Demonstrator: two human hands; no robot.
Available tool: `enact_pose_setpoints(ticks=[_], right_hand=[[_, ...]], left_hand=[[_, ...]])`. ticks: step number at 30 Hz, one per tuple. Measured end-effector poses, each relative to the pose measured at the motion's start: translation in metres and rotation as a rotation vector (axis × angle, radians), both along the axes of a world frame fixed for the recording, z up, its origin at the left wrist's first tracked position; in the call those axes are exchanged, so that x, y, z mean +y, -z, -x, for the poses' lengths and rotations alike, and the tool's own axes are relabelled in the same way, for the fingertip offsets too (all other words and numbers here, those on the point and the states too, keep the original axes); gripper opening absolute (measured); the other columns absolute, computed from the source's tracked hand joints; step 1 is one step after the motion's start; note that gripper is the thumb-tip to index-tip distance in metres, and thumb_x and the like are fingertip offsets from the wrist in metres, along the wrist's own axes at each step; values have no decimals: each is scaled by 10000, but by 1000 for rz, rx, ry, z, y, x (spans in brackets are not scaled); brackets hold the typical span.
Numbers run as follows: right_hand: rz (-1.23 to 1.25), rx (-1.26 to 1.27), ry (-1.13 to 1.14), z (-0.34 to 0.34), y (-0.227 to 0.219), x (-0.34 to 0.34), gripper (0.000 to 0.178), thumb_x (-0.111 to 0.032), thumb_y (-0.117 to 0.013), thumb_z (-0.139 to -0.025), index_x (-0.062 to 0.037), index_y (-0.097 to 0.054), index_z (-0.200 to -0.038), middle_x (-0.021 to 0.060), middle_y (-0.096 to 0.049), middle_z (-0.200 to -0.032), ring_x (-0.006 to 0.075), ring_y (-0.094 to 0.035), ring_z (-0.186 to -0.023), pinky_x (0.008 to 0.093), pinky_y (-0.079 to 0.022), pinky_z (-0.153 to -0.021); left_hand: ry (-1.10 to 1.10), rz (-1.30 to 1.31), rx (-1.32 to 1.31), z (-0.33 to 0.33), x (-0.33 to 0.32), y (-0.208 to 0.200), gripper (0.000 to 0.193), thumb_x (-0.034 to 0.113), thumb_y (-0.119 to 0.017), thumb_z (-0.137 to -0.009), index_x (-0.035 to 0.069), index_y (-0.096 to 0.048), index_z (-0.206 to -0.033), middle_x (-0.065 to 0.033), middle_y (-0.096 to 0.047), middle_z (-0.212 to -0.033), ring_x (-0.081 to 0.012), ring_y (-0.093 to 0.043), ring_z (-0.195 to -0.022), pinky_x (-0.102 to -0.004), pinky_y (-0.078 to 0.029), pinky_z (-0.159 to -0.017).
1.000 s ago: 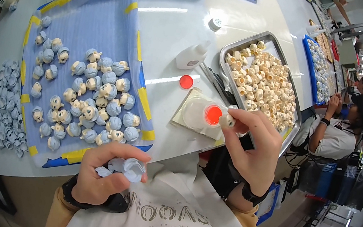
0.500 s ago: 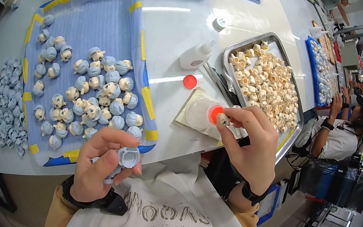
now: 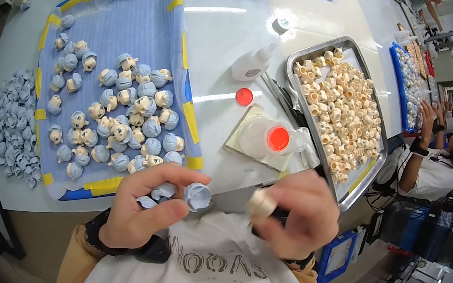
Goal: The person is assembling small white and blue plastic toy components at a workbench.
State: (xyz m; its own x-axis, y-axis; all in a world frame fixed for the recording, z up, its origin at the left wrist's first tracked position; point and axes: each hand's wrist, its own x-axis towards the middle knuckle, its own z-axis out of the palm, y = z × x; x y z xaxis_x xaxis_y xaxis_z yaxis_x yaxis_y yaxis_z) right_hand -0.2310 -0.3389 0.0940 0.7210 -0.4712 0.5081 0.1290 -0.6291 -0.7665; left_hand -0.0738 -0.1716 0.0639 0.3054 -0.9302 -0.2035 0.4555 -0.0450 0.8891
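Note:
My left hand (image 3: 144, 212) is closed around several pale-blue doll hair pieces. One hair piece (image 3: 197, 196) is pinched at the fingertips, and others sit deeper in the palm. Opposite it, my right hand (image 3: 304, 219), smeared by motion, pinches a small cream doll head (image 3: 262, 203). A gap separates the doll head from the hair piece. Beyond my right hand, a translucent jar (image 3: 257, 138) with a bright red-orange round top or content (image 3: 278, 138) stands on a pale square pad (image 3: 238, 143).
A blue cloth-lined tray (image 3: 123, 8) at left holds assembled blue-haired heads. Left of it lies a pile of loose hair pieces (image 3: 16, 129). A metal tray (image 3: 346, 44) of cream heads, white squeeze bottle (image 3: 250, 64), red cap (image 3: 244, 97) and tweezers (image 3: 282, 100) stand right. A co-worker (image 3: 439, 155) sits beyond.
My right hand has drawn the doll head away from the red-topped jar, down toward my left hand. The left hand has turned, bringing one hair piece out to its fingertips.

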Motion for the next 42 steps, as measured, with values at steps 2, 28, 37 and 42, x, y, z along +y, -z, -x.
enact_pose_setpoints(ticks=[2, 28, 37, 42], right_hand=[[-42, -53, -104, -7, -1, 8, 380, 26, -763, -609, -7, -652, -971, 95, -638, -819, 203, -605, -688, 278, -480, -579], [450, 76, 37, -31, 25, 40, 331, -312, -711, -733, -11, -638, -852, 67, -577, -817, 214, -566, -672, 301, -407, -550], [437, 52, -6, -24, 26, 41, 433, -388, -718, -730, 3, -656, -904, 76, -583, -817, 230, -535, -673, 311, -432, -564], [304, -27, 1, -26, 35, 43, 370, -333, -701, -769, -30, -629, -968, 67, -582, -912, 230, -572, -742, 317, -432, -660]], left_hand=[[-12, -26, -4, 4, -2, -3, 349, 129, -628, -850, -18, -588, -1164, -11, -564, -836, -62, -475, -743, -202, -386, -696], [88, -70, 6, 5, 6, 1, 365, 340, -534, -952, -13, -554, -861, 10, -486, -812, -54, -393, -709, -203, -320, -620], [91, 26, -159, 7, 5, 5, 395, 362, -519, -955, -17, -541, -847, -9, -480, -806, -80, -395, -719, -221, -335, -638], [94, 48, -148, 8, 6, 5, 389, 355, -516, -957, -27, -576, -916, -9, -492, -824, -70, -409, -692, -216, -334, -616]])
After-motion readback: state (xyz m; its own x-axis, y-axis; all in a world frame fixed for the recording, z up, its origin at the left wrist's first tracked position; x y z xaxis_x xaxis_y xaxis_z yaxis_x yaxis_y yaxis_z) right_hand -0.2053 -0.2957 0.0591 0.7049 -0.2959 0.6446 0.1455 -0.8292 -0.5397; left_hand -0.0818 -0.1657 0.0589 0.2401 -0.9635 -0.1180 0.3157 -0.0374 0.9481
